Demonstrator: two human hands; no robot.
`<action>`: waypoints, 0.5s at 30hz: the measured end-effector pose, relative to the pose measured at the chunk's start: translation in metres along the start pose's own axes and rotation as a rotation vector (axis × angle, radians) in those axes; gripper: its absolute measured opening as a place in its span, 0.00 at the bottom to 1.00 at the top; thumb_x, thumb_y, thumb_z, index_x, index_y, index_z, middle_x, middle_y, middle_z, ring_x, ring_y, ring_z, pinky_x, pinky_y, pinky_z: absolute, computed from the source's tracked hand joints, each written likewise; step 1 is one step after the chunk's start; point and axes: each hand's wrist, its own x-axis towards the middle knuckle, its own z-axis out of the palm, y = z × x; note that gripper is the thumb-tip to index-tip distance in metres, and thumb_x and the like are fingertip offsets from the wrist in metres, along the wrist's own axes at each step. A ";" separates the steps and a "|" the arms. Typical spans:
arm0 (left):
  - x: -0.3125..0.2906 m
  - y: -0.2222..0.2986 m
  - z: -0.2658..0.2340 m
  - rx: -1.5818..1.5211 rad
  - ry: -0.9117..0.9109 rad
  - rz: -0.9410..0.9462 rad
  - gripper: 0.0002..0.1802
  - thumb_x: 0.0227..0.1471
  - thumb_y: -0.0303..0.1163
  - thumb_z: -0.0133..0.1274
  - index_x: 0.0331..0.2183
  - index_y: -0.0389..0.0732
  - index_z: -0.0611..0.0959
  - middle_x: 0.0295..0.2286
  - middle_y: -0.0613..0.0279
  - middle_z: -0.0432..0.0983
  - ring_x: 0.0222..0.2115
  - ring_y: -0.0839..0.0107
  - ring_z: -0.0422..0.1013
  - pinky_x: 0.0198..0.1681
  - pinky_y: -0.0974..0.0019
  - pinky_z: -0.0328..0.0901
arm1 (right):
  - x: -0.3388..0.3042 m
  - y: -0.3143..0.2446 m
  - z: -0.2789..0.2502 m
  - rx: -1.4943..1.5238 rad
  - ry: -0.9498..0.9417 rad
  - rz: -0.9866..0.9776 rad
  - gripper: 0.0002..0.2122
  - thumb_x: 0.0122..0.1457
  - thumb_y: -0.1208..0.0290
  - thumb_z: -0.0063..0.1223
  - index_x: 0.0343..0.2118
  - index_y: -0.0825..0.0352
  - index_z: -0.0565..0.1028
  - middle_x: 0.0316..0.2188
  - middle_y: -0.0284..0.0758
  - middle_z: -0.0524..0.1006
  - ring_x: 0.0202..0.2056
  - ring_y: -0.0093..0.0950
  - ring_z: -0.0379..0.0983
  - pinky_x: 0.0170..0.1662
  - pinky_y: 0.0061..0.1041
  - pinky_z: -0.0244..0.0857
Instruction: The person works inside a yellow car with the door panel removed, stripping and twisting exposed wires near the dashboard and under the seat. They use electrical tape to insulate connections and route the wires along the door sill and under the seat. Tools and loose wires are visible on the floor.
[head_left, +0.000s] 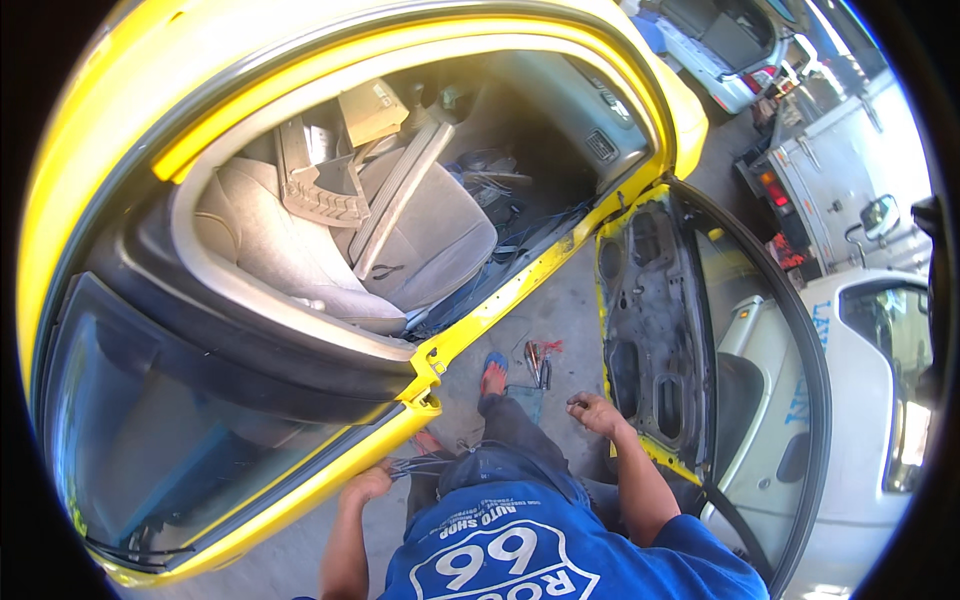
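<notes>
My left hand (368, 486) is closed beside the lower edge of the yellow rear door (300, 475). From its fingers a bundle of thin grey rods or wires (422, 465) reaches toward my lap; their exact kind cannot be made out. My right hand (597, 413) is raised in front of the opened front door (655, 330), whose inner metal shows without its trim panel. Its fingers are curled together, and a small dark thing may be between them. Several hand tools (540, 366), some with red parts, lie on the ground near my foot.
Loose trim pieces (400, 200) and a cardboard box (371, 110) lie on the grey car seat (440, 245). Dark pliers-like tool (387, 271) rests there too. The yellow door sill (515, 290) runs across ahead. A white vehicle (870, 350) stands close behind the front door.
</notes>
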 end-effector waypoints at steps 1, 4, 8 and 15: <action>0.004 0.008 0.007 -0.086 0.028 -0.076 0.22 0.59 0.34 0.51 0.55 0.47 0.79 0.47 0.49 0.80 0.50 0.53 0.74 0.57 0.54 0.64 | 0.012 0.001 -0.008 0.024 -0.011 -0.005 0.22 0.60 0.55 0.58 0.52 0.66 0.79 0.45 0.46 0.82 0.47 0.39 0.78 0.52 0.34 0.70; 0.027 0.036 0.024 -0.441 0.026 0.079 0.20 0.61 0.38 0.49 0.54 0.47 0.81 0.49 0.51 0.80 0.52 0.58 0.74 0.57 0.59 0.66 | 0.062 0.000 -0.030 0.209 -0.099 0.088 0.23 0.61 0.54 0.58 0.51 0.67 0.78 0.42 0.45 0.82 0.43 0.37 0.78 0.50 0.33 0.70; 0.065 0.075 0.035 -0.476 0.118 -0.025 0.19 0.62 0.42 0.50 0.50 0.45 0.83 0.44 0.53 0.82 0.48 0.60 0.76 0.52 0.61 0.68 | 0.146 -0.021 -0.061 0.093 -0.140 -0.127 0.22 0.63 0.54 0.57 0.51 0.69 0.77 0.34 0.38 0.78 0.34 0.29 0.74 0.40 0.30 0.70; 0.054 0.131 0.076 -0.019 -0.242 -0.290 0.23 0.63 0.38 0.43 0.55 0.41 0.79 0.56 0.49 0.74 0.59 0.50 0.68 0.63 0.53 0.63 | 0.216 -0.050 -0.089 -0.071 -0.357 -0.373 0.21 0.63 0.55 0.59 0.49 0.69 0.78 0.44 0.45 0.82 0.47 0.38 0.79 0.52 0.33 0.70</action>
